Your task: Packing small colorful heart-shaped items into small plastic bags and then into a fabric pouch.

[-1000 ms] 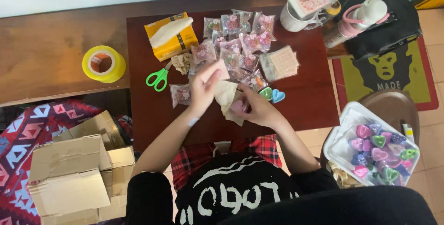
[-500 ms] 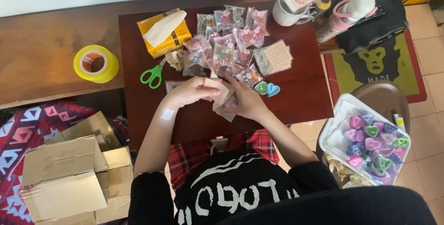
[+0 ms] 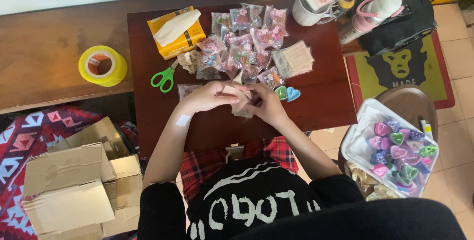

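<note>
Both my hands meet over the middle of a dark red table [image 3: 326,102]. My left hand [image 3: 207,97] and my right hand [image 3: 266,106] pinch and fold a small beige paper wrap [image 3: 240,103] between them. Just right of my right hand lie a green heart [image 3: 281,92] and a blue heart [image 3: 293,94]. Behind my hands spreads a heap of several clear packets [image 3: 247,47] with pink and coloured pieces inside. What the wrap holds is hidden.
Green-handled scissors [image 3: 164,78], a yellow tissue box [image 3: 176,32] and a yellow tape roll [image 3: 102,65] lie at the left. A white tray of coloured hearts [image 3: 395,146] rests on a stool at the right. Cardboard boxes [image 3: 74,185] stand lower left; a white mug [image 3: 311,8] is at back.
My hands have drawn closer together and lower over the table, closing the beige wrap between them. The camera view shifted slightly.
</note>
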